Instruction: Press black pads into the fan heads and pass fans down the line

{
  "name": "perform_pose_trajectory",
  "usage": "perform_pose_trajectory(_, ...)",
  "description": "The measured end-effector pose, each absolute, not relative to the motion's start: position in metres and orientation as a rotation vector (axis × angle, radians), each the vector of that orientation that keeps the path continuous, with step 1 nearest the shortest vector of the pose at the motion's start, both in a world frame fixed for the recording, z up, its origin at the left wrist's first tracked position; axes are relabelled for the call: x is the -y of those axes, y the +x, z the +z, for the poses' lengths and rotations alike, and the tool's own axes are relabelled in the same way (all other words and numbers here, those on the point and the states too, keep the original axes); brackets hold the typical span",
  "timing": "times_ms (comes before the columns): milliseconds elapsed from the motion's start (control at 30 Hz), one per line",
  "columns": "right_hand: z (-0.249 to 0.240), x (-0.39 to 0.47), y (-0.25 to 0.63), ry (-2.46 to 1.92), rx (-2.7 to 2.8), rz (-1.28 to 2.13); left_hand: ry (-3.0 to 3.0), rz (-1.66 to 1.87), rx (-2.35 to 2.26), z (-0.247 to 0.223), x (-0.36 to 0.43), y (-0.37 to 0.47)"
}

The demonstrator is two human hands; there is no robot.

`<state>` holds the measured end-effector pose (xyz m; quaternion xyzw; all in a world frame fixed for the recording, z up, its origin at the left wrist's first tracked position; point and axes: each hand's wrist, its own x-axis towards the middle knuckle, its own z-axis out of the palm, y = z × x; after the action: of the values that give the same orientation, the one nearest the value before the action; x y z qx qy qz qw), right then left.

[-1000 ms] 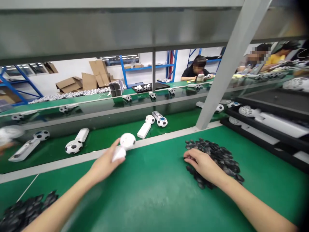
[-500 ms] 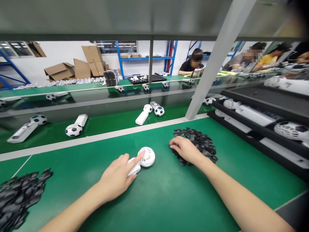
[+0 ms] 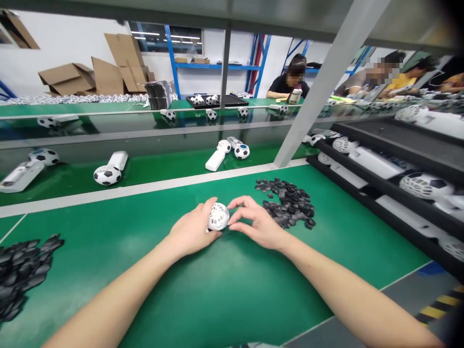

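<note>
We find ball (image 3: pixel 219 217) over table (image 3: pixel 221 290), grille (image 3: pixel 216 212) up. Left hand (image 3: pixel 194 226) grips it; right hand (image 3: pixel 253 220) has fingers curled at ball's edge, whether pinching anything we cannot tell. We advise firm left hold, light fingertip pressure. Black pile (image 3: pixel 290 197) just beyond right hand; second pile (image 3: pixel 25 270) far left. Post (image 3: pixel 322 92), trays (image 3: pixel 395 133) limit rightward reach. Belt (image 3: pixel 163 171) runs ahead.

bare L forearm (image 3: pixel 119 290) angled fwd & inward, L hand (image 3: pixel 192 227) curled in a grip, thumb (image 3: pixel 213 235) nearest body, R forearm (image 3: pixel 337 280) mirrored, also bare, R hand (image 3: pixel 259 222) close opp., fingers (image 3: pixel 244 213) bent & slightly apart, tips pointing L
</note>
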<state>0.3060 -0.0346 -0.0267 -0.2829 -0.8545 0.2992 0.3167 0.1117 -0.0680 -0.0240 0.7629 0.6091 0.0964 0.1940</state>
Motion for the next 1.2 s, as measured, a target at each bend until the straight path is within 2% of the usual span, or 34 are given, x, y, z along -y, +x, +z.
perform_pose_trajectory(300,-0.031,0.044,0.293,-0.717,2.323,0.738,2.074,0.236,-1.714,-0.017,0.066,0.121)
perform_pose_trajectory(600,-0.041,0.043,0.292,-0.939,2.112,1.141,2.18,0.266,-1.655,-0.016,0.071,0.117)
perform_pose_trajectory(800,-0.036,0.037,0.292,-0.927,2.197,1.068,2.228,0.221,-1.67,-0.018,0.069,0.115)
perform_pose_trajectory(867,-0.03,0.023,0.302,-1.012,2.237,0.964,2.244,0.212,-1.667,-0.021,0.069,0.115)
perform_pose_trajectory(1033,-0.026,-0.018,0.35,-1.846,2.217,0.119,2.218,0.178,-1.679,-0.024,0.07,0.119)
perform_pose_trajectory(1200,-0.036,-0.029,0.368,-1.941,2.281,-0.009,2.286,0.135,-1.507,-0.016,0.068,0.114)
